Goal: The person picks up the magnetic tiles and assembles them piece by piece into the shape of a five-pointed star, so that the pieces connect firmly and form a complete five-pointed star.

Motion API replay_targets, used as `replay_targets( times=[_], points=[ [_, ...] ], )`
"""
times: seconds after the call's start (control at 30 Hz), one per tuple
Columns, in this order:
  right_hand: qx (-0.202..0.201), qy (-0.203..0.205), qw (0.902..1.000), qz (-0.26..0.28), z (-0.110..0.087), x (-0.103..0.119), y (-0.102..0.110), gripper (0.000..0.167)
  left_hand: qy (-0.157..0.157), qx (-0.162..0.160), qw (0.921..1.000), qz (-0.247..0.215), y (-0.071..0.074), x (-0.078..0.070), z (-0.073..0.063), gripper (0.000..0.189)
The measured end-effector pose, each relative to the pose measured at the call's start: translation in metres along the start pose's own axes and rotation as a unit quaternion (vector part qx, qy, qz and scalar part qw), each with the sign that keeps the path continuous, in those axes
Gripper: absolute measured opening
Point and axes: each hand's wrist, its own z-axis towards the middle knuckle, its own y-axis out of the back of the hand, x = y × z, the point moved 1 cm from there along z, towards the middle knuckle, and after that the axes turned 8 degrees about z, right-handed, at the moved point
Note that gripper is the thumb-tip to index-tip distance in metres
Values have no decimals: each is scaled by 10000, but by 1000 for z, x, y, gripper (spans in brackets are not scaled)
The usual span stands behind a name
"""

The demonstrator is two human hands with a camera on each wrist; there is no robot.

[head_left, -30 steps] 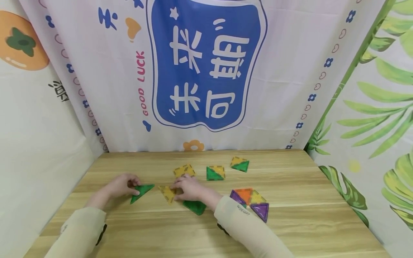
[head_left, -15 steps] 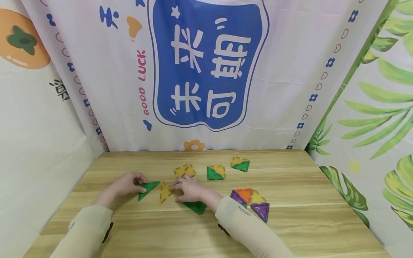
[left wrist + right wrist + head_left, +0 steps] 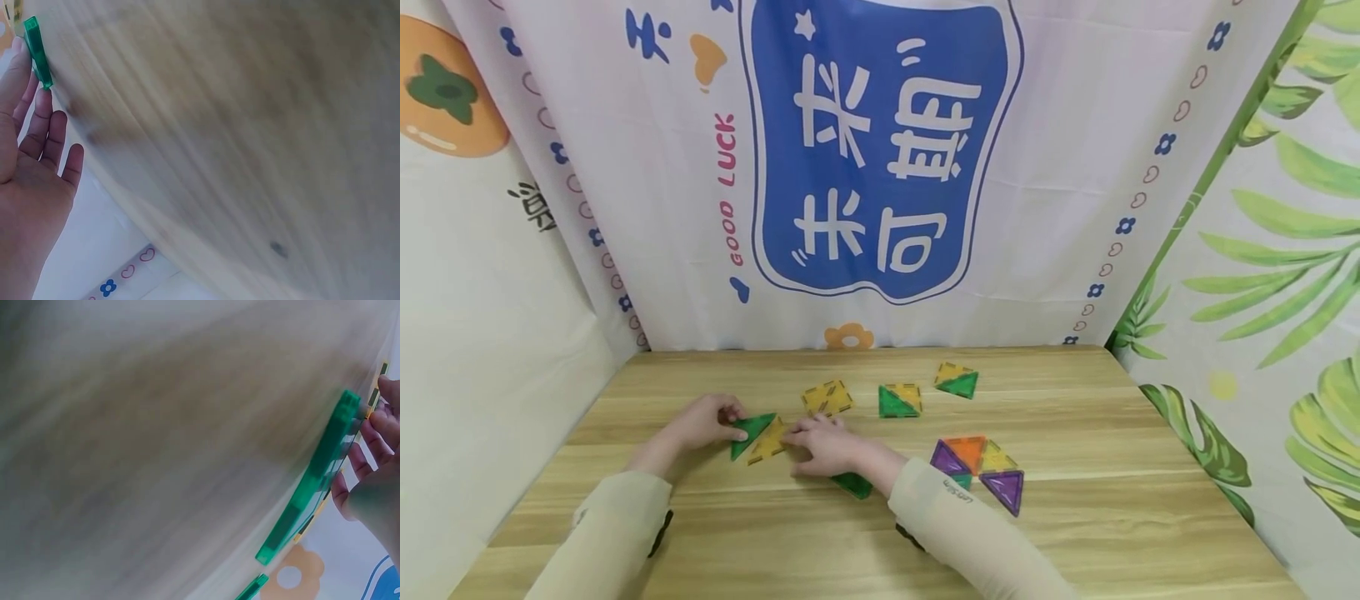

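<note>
My left hand (image 3: pixel 705 422) pinches a green triangular magnetic tile (image 3: pixel 748 435) at its left side, thumb on top. In the left wrist view, that green tile (image 3: pixel 39 51) stands edge-on at the thumb and fingertips. Against its long edge lies a yellow triangular tile (image 3: pixel 768 443), the two almost forming a square. Fingertips of my right hand (image 3: pixel 829 448) touch the yellow tile's right edge; the thumb appears slightly apart from it. Partly hidden under the right hand lies another green tile (image 3: pixel 853 485), also seen edge-on as a green tile (image 3: pixel 312 481) in the right wrist view.
Behind the hands, a yellow square of tiles (image 3: pixel 827 398) and two green-and-yellow squares, a nearer one (image 3: pixel 899 401) and a farther one (image 3: pixel 957 380), lie flat. Right of the right forearm is a cluster with an orange tile (image 3: pixel 966 453) and a purple tile (image 3: pixel 1004 490). A cloth backdrop (image 3: pixel 685 317) borders the table.
My left hand has carried the green tile rightward. The right fingers have turned the yellow tile and shifted it left, so its long edge now meets the green one.
</note>
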Motion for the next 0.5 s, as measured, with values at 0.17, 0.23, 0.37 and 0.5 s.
replay_targets(
  times=[0.17,0.23,0.37,0.5],
  points=[
    [57,-54,10000,31,3,3,-2,59,-13,5,10000,56,2,-2,2,24],
    [60,-39,9999,98,3,3,-2,59,20,1,10000,56,2,-3,2,25],
    [30,145,9994,318,1,-2,1,59,67,-15,10000,26,2,-2,3,26],
    [-16,425,9981,447,-6,-9,7,59,123,-51,9999,98,2,0,6,25]
  ],
)
